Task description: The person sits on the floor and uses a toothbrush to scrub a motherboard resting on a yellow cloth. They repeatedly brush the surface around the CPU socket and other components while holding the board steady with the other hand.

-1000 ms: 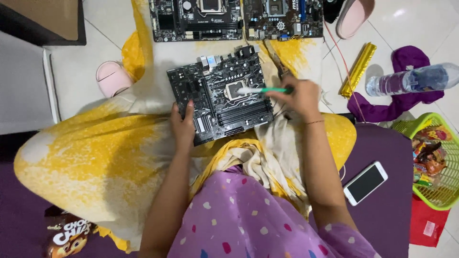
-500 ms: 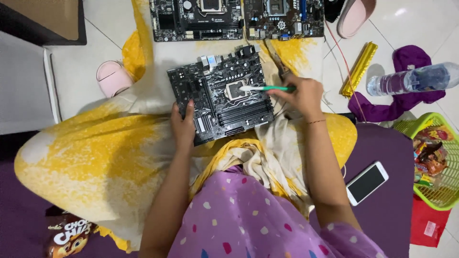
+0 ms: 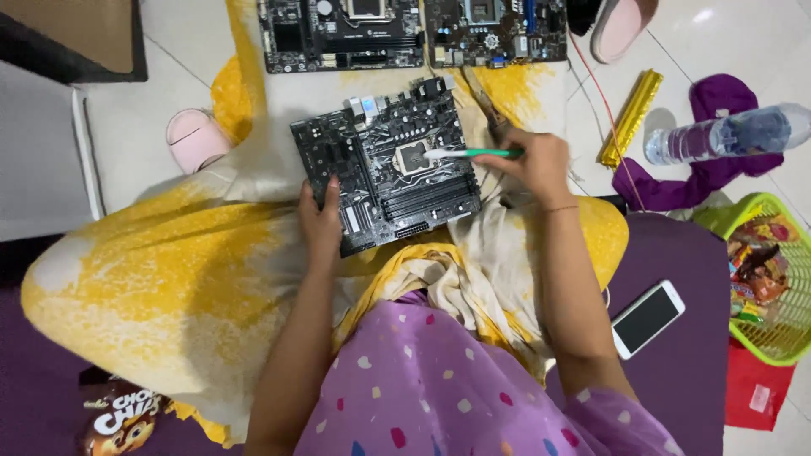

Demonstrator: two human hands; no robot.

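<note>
Head view, centre of frame: black motherboard [image 3: 384, 173] lies tilted on the yellow-and-white cloth [image 3: 169, 279] over my lap. My left hand [image 3: 321, 224] is closed on its lower left edge, thumb on top, as half a second ago. My right hand [image 3: 534, 162] is closed round the green-handled brush [image 3: 469, 153]; the white bristles now sit at the processor socket [image 3: 414, 158], barely shifted, so brushing carries on there. Upper frame: two more motherboards [image 3: 342, 34]. Right: water bottle [image 3: 726, 135], phone [image 3: 646, 318].

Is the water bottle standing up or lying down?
Lying down. The clear water bottle rests on its side on the white floor, partly over a purple cloth, its cap end pointing left.
</note>
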